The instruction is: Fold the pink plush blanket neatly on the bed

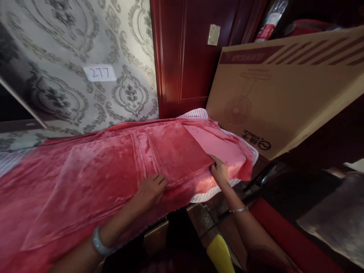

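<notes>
Right at the bed's edge, the right hand [218, 169] pinches the corner of the red plush folded blanket [127, 167]; the left hand [150, 187] lies flat beside it. That slippery pile could probably slide floorward.

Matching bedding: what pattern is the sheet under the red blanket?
Pink-and-white stripes, seen at the sheet edge in the head view.

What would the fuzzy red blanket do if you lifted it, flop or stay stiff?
The fuzzy red velvet blanket would probably flop: it drapes over the bed edge in soft folds. It likely slides little, since its nap looks plush under the left hand. The right hand pinches a folded corner, which bends easily.
</notes>
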The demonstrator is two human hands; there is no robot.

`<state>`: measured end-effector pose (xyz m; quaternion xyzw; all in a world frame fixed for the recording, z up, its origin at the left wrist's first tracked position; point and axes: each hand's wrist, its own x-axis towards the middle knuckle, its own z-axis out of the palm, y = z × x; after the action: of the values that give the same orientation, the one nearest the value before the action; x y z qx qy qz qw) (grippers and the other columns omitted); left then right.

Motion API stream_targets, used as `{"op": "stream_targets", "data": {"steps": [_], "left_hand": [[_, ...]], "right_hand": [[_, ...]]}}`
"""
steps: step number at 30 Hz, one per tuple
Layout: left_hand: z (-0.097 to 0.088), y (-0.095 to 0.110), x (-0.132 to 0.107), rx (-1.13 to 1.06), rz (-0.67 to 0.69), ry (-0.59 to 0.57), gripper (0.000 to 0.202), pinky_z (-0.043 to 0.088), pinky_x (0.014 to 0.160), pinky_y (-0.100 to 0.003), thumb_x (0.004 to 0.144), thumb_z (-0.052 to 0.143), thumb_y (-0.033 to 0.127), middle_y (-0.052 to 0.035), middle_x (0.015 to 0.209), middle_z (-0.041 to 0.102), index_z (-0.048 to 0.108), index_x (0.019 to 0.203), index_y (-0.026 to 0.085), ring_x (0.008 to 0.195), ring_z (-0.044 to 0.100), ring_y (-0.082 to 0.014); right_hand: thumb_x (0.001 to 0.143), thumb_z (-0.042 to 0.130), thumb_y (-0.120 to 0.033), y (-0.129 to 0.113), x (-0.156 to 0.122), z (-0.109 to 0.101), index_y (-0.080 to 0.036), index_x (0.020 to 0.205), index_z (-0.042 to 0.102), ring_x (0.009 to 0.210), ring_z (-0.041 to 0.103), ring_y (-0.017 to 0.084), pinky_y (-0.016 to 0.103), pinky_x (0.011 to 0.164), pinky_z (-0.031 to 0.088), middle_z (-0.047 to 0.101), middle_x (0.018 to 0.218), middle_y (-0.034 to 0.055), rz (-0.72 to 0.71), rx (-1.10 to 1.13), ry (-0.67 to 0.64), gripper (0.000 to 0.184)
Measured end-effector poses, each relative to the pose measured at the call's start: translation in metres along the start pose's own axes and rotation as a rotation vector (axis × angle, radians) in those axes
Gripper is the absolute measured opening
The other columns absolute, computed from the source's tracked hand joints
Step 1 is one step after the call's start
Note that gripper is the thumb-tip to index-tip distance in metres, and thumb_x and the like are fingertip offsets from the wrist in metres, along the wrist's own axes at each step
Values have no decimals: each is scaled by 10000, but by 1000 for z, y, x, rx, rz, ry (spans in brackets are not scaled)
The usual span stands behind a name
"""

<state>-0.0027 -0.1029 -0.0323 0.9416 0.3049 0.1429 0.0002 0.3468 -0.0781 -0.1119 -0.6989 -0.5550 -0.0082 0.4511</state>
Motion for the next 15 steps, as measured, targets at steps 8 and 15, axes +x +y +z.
{"op": "stream_targets", "data": {"steps": [8, 15], "left_hand": [[-26, -75, 53, -481, -529, 191, 102, 497, 773, -305, 853, 566, 262, -22, 793, 654, 634, 833, 190, 784, 617, -179], [-27, -164, 134, -884, -1070, 305, 389, 549, 609, -297, 846, 712, 384, 10, 626, 601, 630, 1154, 162, 538, 607, -157]], "right_hand": [[761, 421, -256, 13, -11, 11, -157, 1212, 749, 986, 730, 268, 375, 873, 586, 776, 1117, 120, -80, -4, 106, 566], [799, 412, -264, 15, -17, 13, -181, 1233, 732, 1012, 723, 282, 402, 897, 582, 764, 1147, 114, -113, 10, 107, 545]]}}
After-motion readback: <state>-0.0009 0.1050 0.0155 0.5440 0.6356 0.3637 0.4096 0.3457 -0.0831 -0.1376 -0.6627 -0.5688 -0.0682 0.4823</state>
